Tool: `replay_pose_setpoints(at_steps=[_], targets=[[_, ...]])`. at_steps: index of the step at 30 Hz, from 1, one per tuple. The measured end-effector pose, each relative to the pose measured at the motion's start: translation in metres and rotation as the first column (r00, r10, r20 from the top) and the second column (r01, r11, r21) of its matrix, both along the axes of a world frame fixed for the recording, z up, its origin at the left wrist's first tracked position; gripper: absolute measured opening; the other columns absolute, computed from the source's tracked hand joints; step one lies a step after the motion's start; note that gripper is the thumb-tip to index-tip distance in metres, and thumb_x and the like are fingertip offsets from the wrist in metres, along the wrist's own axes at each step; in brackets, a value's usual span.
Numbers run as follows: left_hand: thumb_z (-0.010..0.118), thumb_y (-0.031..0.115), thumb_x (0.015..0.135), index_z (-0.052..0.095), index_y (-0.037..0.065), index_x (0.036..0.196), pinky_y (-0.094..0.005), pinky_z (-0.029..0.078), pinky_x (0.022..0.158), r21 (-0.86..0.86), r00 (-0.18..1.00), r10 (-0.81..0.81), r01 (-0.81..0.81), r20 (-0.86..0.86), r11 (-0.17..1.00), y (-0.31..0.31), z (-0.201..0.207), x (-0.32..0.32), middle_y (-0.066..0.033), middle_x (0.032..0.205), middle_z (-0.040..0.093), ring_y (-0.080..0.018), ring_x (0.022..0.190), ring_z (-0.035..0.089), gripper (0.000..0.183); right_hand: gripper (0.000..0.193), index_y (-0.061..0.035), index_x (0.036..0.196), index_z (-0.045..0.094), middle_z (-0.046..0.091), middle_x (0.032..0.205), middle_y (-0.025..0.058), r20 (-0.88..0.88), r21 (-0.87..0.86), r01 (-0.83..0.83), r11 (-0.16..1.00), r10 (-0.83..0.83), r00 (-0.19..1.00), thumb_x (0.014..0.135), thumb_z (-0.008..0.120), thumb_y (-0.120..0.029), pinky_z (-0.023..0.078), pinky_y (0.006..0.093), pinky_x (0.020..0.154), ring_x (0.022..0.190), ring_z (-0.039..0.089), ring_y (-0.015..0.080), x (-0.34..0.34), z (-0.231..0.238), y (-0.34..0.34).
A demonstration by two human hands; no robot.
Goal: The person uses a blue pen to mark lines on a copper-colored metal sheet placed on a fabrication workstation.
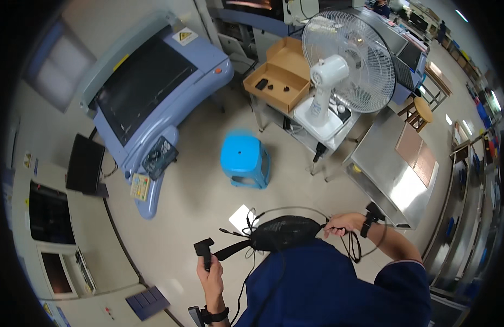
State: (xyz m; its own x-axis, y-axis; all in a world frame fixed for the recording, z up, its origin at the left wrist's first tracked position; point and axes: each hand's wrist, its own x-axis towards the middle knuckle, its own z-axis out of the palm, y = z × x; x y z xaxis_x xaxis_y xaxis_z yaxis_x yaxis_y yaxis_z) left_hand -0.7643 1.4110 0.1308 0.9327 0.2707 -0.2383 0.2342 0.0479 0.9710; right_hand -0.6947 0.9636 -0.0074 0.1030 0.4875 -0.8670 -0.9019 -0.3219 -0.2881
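A black mesh waist pouch [284,231] lies against the front of my navy shirt, with several black cables trailing from it. My left hand [210,277], low and left of the pouch, is closed around a black blocky piece [203,248]. From beside that hand a black strap [233,250] runs to the pouch. At the pouch's right end, my right hand [342,223] has its fingers closed on a black strap end, partly hidden by the fingers. A looped black cable [354,248] hangs below them. Each wrist wears a black band.
A blue plastic stool [242,155] stands on the floor ahead. Beyond it, a white fan [331,71] and an open cardboard box [279,87] share a table. A metal table [380,163] stands right; a blue-grey machine [154,82] with keyboard [160,157] is left.
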Motion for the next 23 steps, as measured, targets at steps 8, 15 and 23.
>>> replay_pose_setpoints(at_steps=[8,15,23], targets=[[0.061,0.016,0.104,0.055,0.005,0.100,-0.0209,0.030,0.047,-0.006,0.995,-0.092,0.092,0.029,0.996,0.001,0.011,0.167,0.0075,0.064,0.041,-0.0029,0.051,0.036,0.013,0.039,0.0115,0.120,0.062,0.038,0.067,-0.0054,0.080,0.342,0.534,0.773,-0.590,0.804,0.111,0.047,-0.023,0.026,0.0228,0.045,0.053,0.031,0.0055,0.107,0.075,0.056],[0.060,0.021,0.105,0.054,0.007,0.094,-0.0241,0.032,0.046,0.118,0.992,0.045,-0.059,0.115,0.991,-0.016,0.019,0.329,0.0056,0.063,0.042,-0.0052,0.051,0.039,0.019,0.039,0.0093,0.125,0.064,0.047,0.070,-0.0016,0.208,0.490,0.607,0.626,-0.760,0.616,0.111,0.049,-0.023,0.036,0.0254,0.050,0.056,0.044,0.0095,0.245,0.136,0.083],[0.062,0.034,0.106,0.050,0.010,0.092,-0.0286,0.037,0.045,0.008,0.898,0.434,-0.435,-0.072,0.901,-0.026,-0.035,0.412,0.0019,0.059,0.041,-0.0113,0.047,0.044,0.030,0.039,0.0039,0.133,0.061,0.043,0.071,-0.0030,0.285,0.539,0.554,0.634,-0.757,0.588,0.111,0.046,-0.024,0.034,0.0246,0.050,0.055,0.044,0.0097,0.401,0.173,0.074]])
